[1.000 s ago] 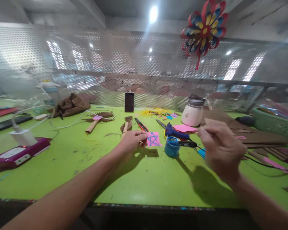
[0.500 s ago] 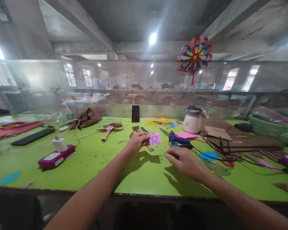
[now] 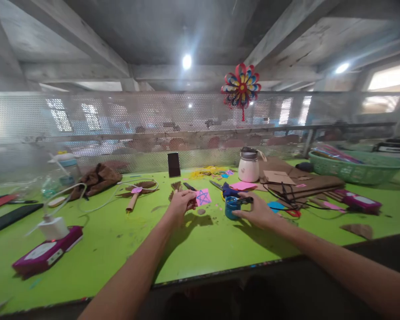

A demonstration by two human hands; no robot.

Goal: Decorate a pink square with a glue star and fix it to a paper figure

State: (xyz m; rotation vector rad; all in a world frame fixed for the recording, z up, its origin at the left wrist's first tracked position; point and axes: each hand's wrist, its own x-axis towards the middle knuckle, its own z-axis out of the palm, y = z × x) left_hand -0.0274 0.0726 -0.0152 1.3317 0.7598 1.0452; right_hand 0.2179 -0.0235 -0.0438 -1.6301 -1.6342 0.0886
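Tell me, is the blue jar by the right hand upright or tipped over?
Upright: the blue jar has its rim uppermost and its sides running up and down, next to the right hand.

Dim overall; ceiling lamp point(image 3: 186, 62) flares (edges stretched).

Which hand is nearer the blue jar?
Right. The right hand is at the blue jar, on its right; the left hand is farther away, left of it, holding pink paper.

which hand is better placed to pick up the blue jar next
Likely the right hand: its fingers are at the blue jar, while the left hand is farther off and occupied, holding the pink square.
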